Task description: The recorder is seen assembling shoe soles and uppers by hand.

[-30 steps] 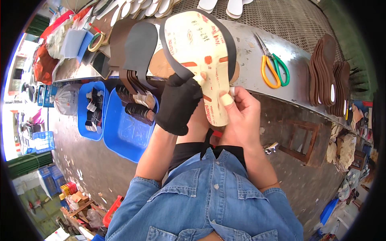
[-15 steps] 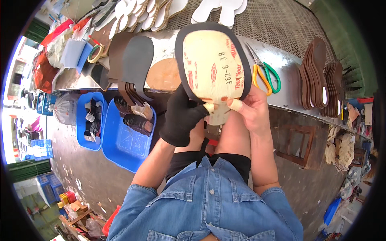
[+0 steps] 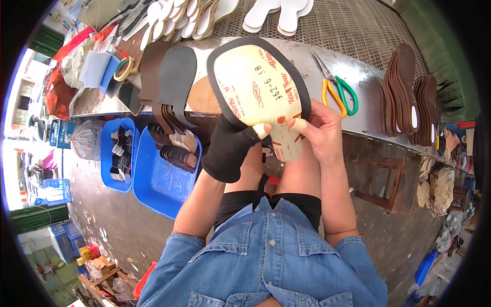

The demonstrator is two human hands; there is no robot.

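Between my two hands I hold up an insole (image 3: 250, 84), with a cream printed board framed by a dark margin at its wide end. Its narrow cream end points down towards my lap. My left hand (image 3: 232, 146), in a black glove with the thumb tip bare, grips the left edge near the narrow part. My bare right hand (image 3: 319, 130) pinches the opposite edge, its thumb lying on the cream face and wrapped in pale tape. Both hands' fingers behind the insole are largely hidden.
On the metal bench lie scissors (image 3: 338, 94) with yellow and green handles, brown insole stacks (image 3: 401, 92) and a dark grey insole piece (image 3: 176, 77). White insole pieces (image 3: 176, 18) sit on the mesh surface. Below left are blue bins (image 3: 166, 192); a wooden stool (image 3: 386, 181) stands right.
The insole's wide end has tilted left and dropped slightly, and its narrow end has swung to the right. Both hands keep their hold on it.
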